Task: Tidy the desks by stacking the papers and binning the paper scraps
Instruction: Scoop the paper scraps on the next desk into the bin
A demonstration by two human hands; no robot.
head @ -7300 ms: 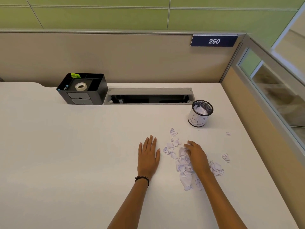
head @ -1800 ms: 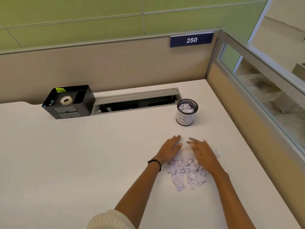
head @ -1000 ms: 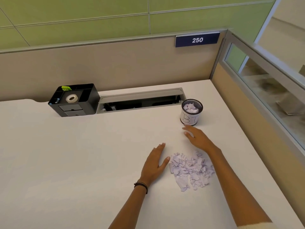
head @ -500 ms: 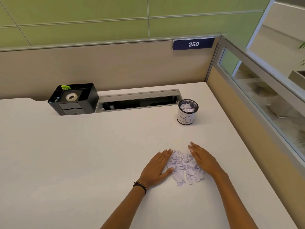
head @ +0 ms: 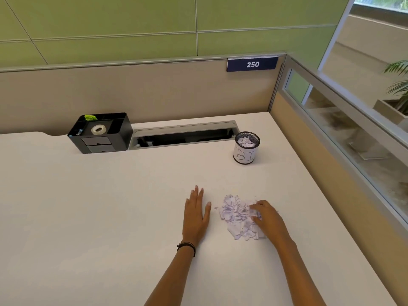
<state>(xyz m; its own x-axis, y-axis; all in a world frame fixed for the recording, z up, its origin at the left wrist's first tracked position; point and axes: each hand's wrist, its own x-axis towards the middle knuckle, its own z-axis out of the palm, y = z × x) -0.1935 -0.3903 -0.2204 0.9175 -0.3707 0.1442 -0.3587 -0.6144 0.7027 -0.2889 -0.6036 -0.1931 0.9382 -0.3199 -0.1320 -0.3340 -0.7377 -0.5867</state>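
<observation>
Paper scraps (head: 236, 215) are gripped by the right hand (head: 267, 217); the left hand (head: 195, 215) lies open. Carrying to the bin (head: 246, 151) is needed next.

Bright, even light, soft faint shadows, wide-angle bending at the edges.

Torn white paper scraps (head: 236, 217) lie heaped on the counter (head: 110, 206), apart from a small upright mesh bin (head: 245, 151) holding more.

We see a white desk (head: 88, 206) backed by a beige partition (head: 143, 93), green wall panels (head: 110, 21) above it, a glass divider (head: 344, 129) at right.
</observation>
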